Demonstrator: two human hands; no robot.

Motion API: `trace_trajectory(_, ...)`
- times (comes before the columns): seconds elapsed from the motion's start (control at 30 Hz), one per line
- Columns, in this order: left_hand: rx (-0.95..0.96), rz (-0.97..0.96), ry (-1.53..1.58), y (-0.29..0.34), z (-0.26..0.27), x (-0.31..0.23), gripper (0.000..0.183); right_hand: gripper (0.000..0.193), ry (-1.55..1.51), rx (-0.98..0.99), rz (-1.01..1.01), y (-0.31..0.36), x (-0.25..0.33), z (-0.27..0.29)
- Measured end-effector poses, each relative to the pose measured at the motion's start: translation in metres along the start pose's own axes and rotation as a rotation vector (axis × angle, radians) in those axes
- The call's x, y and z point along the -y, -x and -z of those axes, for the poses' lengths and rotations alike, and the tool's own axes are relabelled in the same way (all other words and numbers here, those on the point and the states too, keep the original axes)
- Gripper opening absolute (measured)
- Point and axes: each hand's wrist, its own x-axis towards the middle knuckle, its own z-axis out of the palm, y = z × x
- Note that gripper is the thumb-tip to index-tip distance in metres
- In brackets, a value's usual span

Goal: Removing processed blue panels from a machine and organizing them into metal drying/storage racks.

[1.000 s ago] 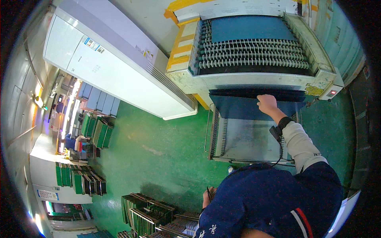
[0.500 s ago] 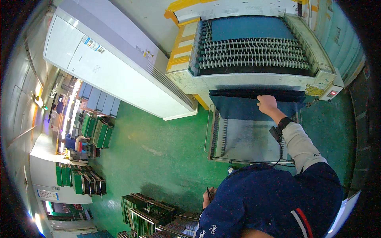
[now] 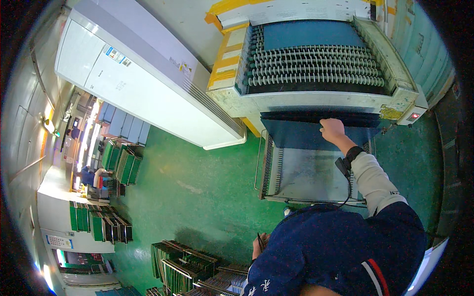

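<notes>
My right hand (image 3: pixel 333 130) is closed on the top edge of a dark blue panel (image 3: pixel 301 134), the nearest of several standing close together. These panels stand upright in a wheeled-looking metal rack (image 3: pixel 318 170) with slotted sides, just in front of a roller machine (image 3: pixel 311 98). On the machine's rollers (image 3: pixel 316 69) lies another flat blue panel (image 3: pixel 311 35), at the far end. Low beside my body, my left hand (image 3: pixel 261 242) is curled around a thin black thing, mostly hidden by my sleeve. A black strap with a cable circles my right wrist.
A tall white air conditioner (image 3: pixel 148 84) stands left of the machine. Racks of green panels (image 3: pixel 175 264) stand at the lower left, and more racks (image 3: pixel 126 165) stand farther left. A person (image 3: pixel 89 176) is at a bench beyond them. The floor (image 3: pixel 197 172) is green.
</notes>
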Motion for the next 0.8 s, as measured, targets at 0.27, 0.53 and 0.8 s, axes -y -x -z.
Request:
trace_trajectory(0.27,-0.047,-0.052,-0.180,0.042,-0.032,-0.029,0.041,0.015,0.005,-0.002,-0.009,0.004,-0.005,0.000)
trace_trajectory(0.53,-0.023,0.032,0.008,0.018,-0.006,-0.009,0.046,0.016,0.007,0.005,0.023,-0.001,0.006,-0.001)
trace_trajectory(0.8,0.049,-0.010,-0.005,0.021,-0.011,-0.012,0.045,0.015,0.005,-0.004,0.017,0.002,-0.004,-0.006)
